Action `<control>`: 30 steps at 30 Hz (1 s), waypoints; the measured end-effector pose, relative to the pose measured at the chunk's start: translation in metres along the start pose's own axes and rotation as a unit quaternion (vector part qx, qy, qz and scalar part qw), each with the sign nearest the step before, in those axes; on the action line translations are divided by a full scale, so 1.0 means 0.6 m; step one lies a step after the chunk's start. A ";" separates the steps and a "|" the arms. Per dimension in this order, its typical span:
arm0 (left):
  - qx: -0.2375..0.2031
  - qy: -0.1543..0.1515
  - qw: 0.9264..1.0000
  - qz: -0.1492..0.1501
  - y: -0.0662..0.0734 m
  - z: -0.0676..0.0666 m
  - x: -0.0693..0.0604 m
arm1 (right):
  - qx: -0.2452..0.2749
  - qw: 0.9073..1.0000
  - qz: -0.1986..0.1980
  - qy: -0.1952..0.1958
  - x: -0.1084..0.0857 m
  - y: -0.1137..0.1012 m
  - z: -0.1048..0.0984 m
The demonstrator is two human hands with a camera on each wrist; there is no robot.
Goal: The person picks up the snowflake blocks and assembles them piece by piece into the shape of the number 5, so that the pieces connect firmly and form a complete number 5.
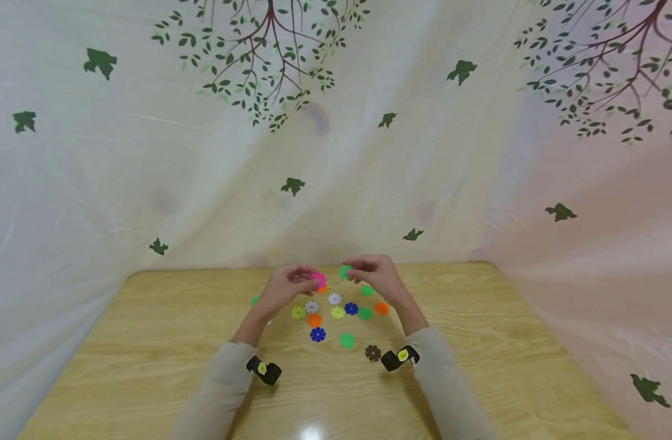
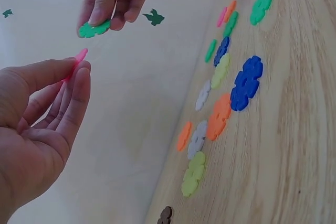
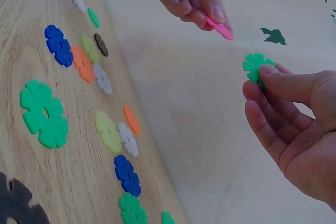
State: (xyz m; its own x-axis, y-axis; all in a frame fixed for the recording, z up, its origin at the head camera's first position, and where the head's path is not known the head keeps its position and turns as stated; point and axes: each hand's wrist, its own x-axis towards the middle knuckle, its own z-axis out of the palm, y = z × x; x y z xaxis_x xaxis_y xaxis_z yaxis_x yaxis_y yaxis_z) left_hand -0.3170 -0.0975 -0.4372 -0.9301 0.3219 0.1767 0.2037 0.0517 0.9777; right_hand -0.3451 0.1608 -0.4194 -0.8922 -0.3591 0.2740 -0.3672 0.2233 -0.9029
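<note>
My left hand (image 1: 286, 286) pinches a pink notched plastic disc (image 1: 318, 280) between thumb and fingers, above the table. Opposite it, my right hand (image 1: 375, 276) pinches a green notched disc (image 1: 344, 272) the same way. In the left wrist view a gap separates the pink disc (image 2: 82, 56) from the green disc (image 2: 94, 29). Seen from the right wrist, the green disc (image 3: 255, 66) is nearly face-on, while the pink disc (image 3: 220, 28) shows its edge. Below the hands lie loose flower-shaped discs, among them a blue disc (image 1: 317, 334) and an orange disc (image 1: 314, 320).
Several more discs lie on the wooden table (image 1: 148, 342), including a dark brown disc (image 1: 373, 352) by the right wrist and a green disc (image 1: 347, 340). A pale curtain (image 1: 214, 201) with leaf prints hangs behind the table's far edge. Each wrist wears a black camera strap.
</note>
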 end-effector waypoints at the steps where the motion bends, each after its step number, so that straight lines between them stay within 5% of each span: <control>1: 0.002 0.005 1.000 0.002 0.001 0.001 0.001 | 0.005 1.000 -0.001 0.002 0.001 -0.001 0.003; 8: 0.008 0.033 0.999 0.004 0.006 0.007 0.001 | 0.001 1.000 -0.016 0.006 0.000 -0.010 0.018; 18: 0.015 0.033 0.999 0.038 0.012 0.017 0.001 | -0.035 0.999 -0.036 0.014 -0.001 -0.011 0.028; 30: 0.016 0.049 0.998 0.028 0.012 0.023 0.002 | -0.088 0.993 -0.080 0.024 -0.003 -0.017 0.038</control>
State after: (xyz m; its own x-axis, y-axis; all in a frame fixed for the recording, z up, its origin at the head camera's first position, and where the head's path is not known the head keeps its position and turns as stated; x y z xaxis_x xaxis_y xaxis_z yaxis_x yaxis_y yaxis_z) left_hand -0.3126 -0.0839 -0.4313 -0.9421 0.2317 0.2426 0.2643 0.0675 0.9621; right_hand -0.3340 0.1385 -0.4184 -0.8288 -0.3603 0.4281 -0.5416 0.3241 -0.7756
